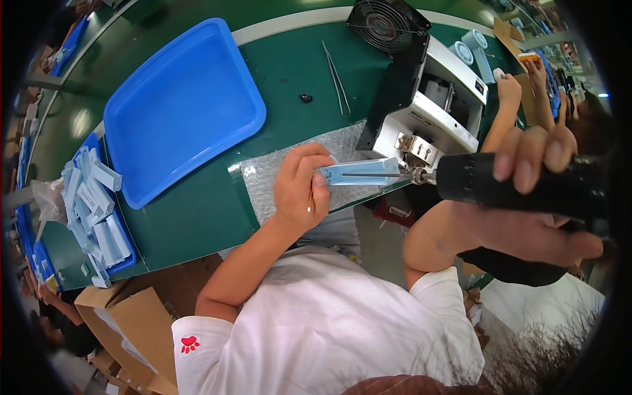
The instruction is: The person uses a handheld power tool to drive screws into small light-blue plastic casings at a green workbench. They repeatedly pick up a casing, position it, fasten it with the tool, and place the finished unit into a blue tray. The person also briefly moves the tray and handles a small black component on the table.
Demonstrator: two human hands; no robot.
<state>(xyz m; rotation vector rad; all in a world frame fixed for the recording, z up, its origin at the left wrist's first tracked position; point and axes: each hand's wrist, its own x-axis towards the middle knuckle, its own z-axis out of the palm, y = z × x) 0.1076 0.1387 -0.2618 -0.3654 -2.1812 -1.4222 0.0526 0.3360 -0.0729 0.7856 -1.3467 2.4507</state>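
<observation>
My left hand (301, 187) is closed round one end of a light blue plastic housing (372, 167), long and trough-shaped, held over a sheet of bubble wrap (260, 187). In my right hand (526, 220) is a black electric screwdriver (474, 176), lying nearly level in the view. Its long thin bit points left and runs along the housing's hollow; whether the tip touches a screw is too small to tell. Just beyond the bit stands a white and black screw feeder (447, 115), with a metal bracket (416, 146) on its front.
A large blue tray (181, 112) lies at the left. Beside it, several light blue housings (95, 197) fill a smaller blue tray. Tweezers (336, 79), a small black piece (305, 98) and a black fan (388, 26) are farther back. Another person's hands show at the right.
</observation>
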